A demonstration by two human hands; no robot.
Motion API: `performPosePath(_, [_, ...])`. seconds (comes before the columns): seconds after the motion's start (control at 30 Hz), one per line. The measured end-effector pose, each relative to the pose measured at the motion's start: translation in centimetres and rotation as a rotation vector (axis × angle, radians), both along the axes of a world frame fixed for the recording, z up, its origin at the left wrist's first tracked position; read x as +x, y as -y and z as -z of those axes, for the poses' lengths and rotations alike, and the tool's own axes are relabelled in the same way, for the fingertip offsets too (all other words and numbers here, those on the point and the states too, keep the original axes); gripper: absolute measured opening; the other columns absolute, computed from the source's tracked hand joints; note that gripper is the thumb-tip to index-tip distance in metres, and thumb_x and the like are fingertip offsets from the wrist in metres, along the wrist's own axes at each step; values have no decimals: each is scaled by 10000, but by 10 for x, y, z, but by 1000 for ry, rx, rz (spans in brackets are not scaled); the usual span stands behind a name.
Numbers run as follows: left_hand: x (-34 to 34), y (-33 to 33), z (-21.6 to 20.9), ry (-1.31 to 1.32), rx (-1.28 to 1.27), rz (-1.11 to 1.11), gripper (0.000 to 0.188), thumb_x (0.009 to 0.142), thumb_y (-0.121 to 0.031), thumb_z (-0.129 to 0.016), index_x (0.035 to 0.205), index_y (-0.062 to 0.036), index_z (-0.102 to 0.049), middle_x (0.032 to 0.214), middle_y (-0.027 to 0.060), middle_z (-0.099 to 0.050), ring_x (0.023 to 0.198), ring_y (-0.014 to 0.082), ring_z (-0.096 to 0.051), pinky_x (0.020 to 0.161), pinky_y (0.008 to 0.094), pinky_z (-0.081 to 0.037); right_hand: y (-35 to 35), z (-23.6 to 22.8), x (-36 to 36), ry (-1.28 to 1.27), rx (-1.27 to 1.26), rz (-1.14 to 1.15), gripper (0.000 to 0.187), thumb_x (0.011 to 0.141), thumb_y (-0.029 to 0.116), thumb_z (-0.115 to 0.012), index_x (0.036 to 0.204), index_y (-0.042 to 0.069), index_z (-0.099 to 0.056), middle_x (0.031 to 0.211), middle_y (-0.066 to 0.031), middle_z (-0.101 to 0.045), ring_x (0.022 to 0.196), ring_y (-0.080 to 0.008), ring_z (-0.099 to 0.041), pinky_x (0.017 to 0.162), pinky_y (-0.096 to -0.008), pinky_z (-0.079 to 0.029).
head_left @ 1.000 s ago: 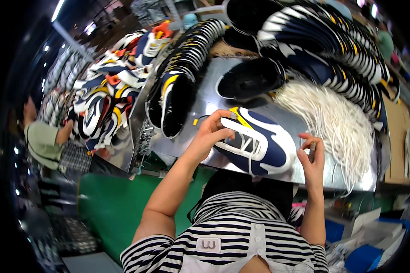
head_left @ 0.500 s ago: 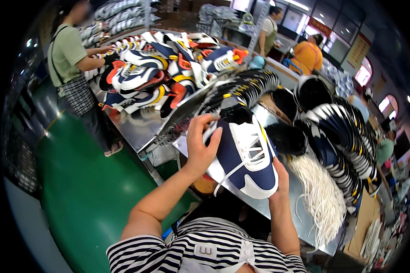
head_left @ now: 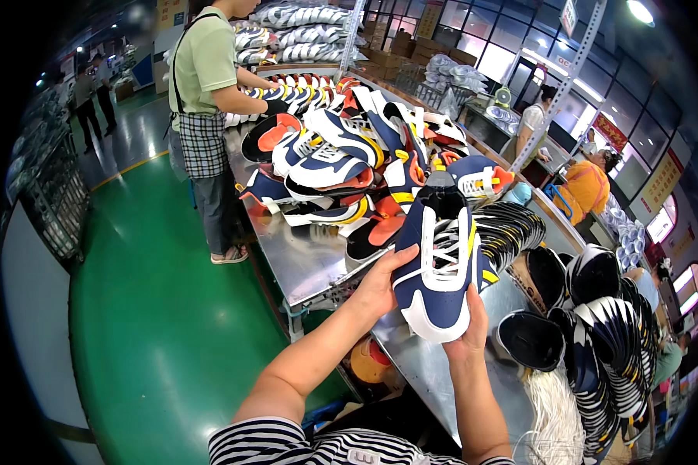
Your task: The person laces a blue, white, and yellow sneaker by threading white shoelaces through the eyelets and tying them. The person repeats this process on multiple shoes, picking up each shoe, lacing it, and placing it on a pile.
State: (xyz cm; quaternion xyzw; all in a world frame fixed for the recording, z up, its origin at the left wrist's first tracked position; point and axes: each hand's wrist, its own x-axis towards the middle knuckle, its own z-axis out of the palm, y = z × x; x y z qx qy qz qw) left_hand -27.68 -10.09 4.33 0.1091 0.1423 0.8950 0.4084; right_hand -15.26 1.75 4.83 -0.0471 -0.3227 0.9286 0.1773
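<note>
Between my hands is a navy and white sneaker upper [head_left: 444, 306] with yellow trim and white laces. Its toe points toward me, and its dark collar opening faces away. My left hand [head_left: 381, 280] is closed on the upper's left side, thumb along the edge. From below and the right, my right hand [head_left: 470, 329] grips the toe end; part of its fingers is hidden beneath. The laces cross the tongue, and a white strand lies toward the left side.
A metal table [head_left: 426, 372] holds nested uppers [head_left: 512, 232], more stacks [head_left: 613, 333] at right and a bundle of white laces [head_left: 554, 411]. Beyond, a pile of sneaker uppers [head_left: 341, 155] covers another table. A person [head_left: 205, 70] in a checked apron works at its left.
The upper is now turned more upright, toe toward me. My left hand has gone from the lace and collar area to the upper's left side. The view has swung left.
</note>
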Motion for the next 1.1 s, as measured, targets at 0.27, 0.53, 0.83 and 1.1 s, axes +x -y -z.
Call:
performPosePath(0.27, [-29, -7, 27, 75, 28, 49, 321, 947, -222, -637, 1169, 9, -629, 969, 98, -703, 889, 197, -696, 845, 336, -572, -4, 21, -33, 35, -47, -36, 474, 1000, 256, -516, 1389, -9, -452, 1337, -160, -575, 1198, -285, -586, 1047, -421, -456])
performPosePath(0.53, [-41, -17, 38, 65, -49, -1, 313, 937, -222, -648, 1148, 9, -641, 927, 86, -703, 833, 177, -696, 804, 323, -580, -7, 28, -41, 27, -66, -26, 472, 1005, 240, -504, 1396, -15, -434, 1349, -162, -564, 1202, -284, -582, 1052, -416, -456])
performPosePath(0.83, [-38, -16, 50, 142, -165, -81, 319, 935, -222, -627, 1165, 0, -615, 857, 130, -711, 802, 234, -705, 785, 358, -586, -3, 35, -40, 53, -74, -27, 490, 992, 226, -521, 1404, -20, -420, 1343, -172, -564, 1204, -280, -581, 1051, -415, -459])
performPosePath(1.1, [-30, -16, 54, 137, -162, -91, 206, 927, -205, -652, 1052, -42, -673, 881, 108, -717, 796, 218, -707, 769, 355, -591, -1, 38, -32, 81, -114, -5, 504, 968, 217, -567, 1394, -18, -437, 1318, -159, -587, 1194, -276, -593, 1042, -403, -469])
